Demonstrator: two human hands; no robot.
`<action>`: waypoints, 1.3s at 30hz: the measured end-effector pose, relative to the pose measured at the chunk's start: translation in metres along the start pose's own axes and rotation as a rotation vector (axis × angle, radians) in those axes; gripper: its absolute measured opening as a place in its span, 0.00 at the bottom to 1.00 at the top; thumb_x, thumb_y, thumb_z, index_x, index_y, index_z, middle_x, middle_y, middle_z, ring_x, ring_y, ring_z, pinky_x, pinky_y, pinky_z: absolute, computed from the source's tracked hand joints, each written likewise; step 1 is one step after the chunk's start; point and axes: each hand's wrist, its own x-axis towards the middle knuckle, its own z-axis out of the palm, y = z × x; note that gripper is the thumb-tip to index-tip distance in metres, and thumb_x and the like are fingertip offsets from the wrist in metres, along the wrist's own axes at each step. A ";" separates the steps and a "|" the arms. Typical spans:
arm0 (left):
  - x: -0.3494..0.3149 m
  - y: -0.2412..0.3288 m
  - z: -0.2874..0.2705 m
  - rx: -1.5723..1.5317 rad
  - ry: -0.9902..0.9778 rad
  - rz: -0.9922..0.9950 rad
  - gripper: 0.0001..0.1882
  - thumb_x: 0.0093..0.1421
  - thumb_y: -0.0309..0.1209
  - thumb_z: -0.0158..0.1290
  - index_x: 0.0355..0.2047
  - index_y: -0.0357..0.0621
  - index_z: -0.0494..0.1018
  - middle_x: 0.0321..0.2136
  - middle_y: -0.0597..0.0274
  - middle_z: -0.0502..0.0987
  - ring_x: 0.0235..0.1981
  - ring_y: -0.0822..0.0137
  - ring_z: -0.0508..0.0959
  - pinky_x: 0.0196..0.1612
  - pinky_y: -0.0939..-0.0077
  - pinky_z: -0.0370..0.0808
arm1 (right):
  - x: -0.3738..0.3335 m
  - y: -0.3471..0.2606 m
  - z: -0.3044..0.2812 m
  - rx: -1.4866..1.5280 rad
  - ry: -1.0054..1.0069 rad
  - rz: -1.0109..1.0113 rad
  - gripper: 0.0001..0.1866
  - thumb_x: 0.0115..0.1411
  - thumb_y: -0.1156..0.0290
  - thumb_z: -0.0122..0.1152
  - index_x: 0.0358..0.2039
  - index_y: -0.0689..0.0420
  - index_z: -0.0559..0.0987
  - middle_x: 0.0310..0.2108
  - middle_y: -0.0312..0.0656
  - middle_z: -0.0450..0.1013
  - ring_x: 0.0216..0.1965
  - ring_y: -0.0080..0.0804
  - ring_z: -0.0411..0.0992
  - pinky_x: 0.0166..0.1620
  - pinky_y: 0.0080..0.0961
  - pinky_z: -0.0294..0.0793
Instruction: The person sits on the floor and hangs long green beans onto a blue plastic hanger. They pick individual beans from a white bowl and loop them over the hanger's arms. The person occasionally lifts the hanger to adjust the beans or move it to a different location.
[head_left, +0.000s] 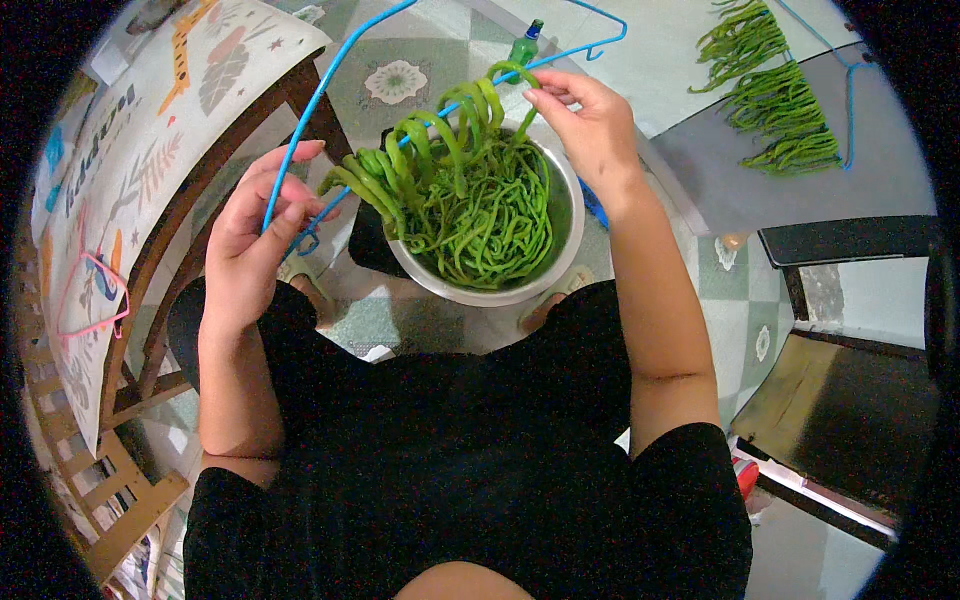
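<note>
A blue plastic hanger [345,48] is held tilted above a round metal bowl [572,232]. My left hand [245,235] is closed around the hanger's near-left corner. Several long green beans [425,135], limp and looped, hang side by side over its lower bar. Toward the bar's far right end, my right hand [592,125] pinches one bean strand between thumb and fingers, where it loops over the bar. Inside the bowl lies a tangled heap of more long beans [490,230], below the hanging row.
Behind the bowl stands a green bottle [525,48]. On a grey surface [880,130] at far right lies another blue hanger [851,120] full of beans [785,105]. At left is a table with a printed cover [150,150] and a pink hanger [95,333]. A dark chair [840,425] stands right.
</note>
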 end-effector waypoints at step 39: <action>-0.004 -0.002 -0.013 0.197 0.032 0.002 0.05 0.54 0.19 0.43 0.30 0.38 0.68 0.48 0.55 0.63 0.44 0.69 0.67 0.43 0.76 0.68 | 0.024 -0.004 -0.005 -0.049 0.006 0.016 0.12 0.50 0.66 0.58 0.34 0.59 0.76 0.27 0.40 0.74 0.26 0.28 0.72 0.30 0.22 0.70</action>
